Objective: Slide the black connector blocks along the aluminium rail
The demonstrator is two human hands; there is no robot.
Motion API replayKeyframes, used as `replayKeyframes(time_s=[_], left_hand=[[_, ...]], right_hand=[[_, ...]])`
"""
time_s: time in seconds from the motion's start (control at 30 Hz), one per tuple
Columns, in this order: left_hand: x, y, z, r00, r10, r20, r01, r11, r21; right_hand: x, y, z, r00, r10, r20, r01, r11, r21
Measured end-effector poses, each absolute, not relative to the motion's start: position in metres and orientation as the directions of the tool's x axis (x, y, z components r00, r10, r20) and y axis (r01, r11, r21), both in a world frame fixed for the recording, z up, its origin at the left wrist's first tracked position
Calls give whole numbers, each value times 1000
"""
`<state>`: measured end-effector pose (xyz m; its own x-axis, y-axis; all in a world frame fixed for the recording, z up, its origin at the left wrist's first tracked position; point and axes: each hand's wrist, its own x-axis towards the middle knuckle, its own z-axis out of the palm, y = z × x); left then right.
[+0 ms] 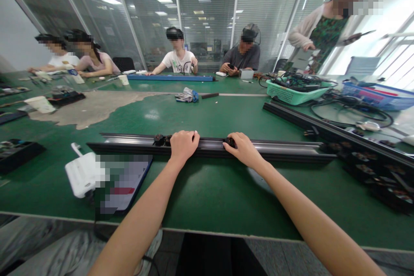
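Note:
A long black channel-shaped rail (284,148) with a shiny inner face lies crosswise on the green table in front of me. My left hand (183,144) is closed over the rail left of its middle; what its fingers hold is hidden. Just left of that hand, a small black round part (158,139) sits in the channel. My right hand (242,148) grips another small black part (230,141) in the channel, thumb and fingers on either side of it.
Left of my arms lie a phone (137,181) and a white charger (80,174). A second black rail (310,125) slants along the right, near several dark round parts (362,166), a green basket (291,95) of cables and a blue basket (378,97). Several people are around the table's far side.

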<state>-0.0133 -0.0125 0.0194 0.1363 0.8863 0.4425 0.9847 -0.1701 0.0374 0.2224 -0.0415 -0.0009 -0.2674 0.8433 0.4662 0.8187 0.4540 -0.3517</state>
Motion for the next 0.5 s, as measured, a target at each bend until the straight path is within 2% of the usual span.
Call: replayKeyframes(time_s=[0.5], left_hand=[[-12, -14, 21, 129, 893, 430, 987, -158, 32]], right_hand=[[224, -40, -1, -270, 841, 469, 847, 439, -299]])
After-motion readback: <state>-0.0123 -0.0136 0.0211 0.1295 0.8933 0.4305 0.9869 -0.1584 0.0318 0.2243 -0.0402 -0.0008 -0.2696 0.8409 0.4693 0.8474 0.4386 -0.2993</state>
